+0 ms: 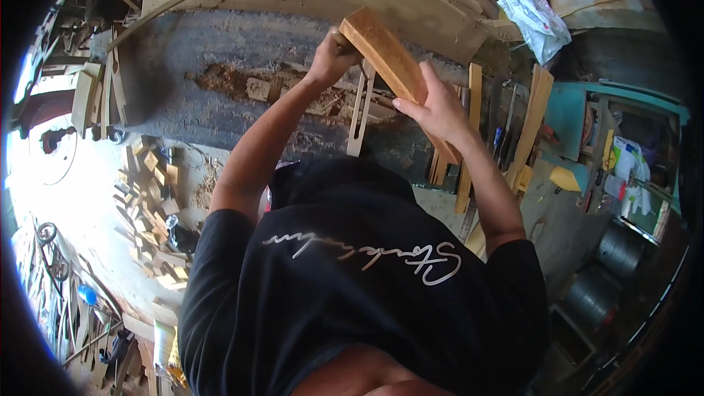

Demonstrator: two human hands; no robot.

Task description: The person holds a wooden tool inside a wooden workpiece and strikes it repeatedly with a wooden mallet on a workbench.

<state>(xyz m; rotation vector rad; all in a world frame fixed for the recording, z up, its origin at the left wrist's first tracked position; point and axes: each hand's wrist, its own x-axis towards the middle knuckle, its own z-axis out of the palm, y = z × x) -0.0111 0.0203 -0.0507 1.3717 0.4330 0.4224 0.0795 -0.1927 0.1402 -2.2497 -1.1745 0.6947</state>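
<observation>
A thick wooden board (387, 55) is held up at a slant above the dark workbench (242, 37). Around its lower half is my right hand (438, 106), thumb on the near face and fingers along the far edge. At the board's upper left end my left hand (335, 56) is closed, its fingers partly hidden, so what they grip is only partly visible. Beneath the hands, a slotted pale wood piece (360, 114) lies across the bench edge, beside a rough hollow with wood shavings (257, 88).
Long planks (418, 0) lie along the bench's far side. Wood strips (533, 114) and tools stand at the right, near a teal cabinet (568, 117). Small wood offcuts (154, 205) are heaped on the floor at left. A plastic bag (532, 15) lies at the upper right.
</observation>
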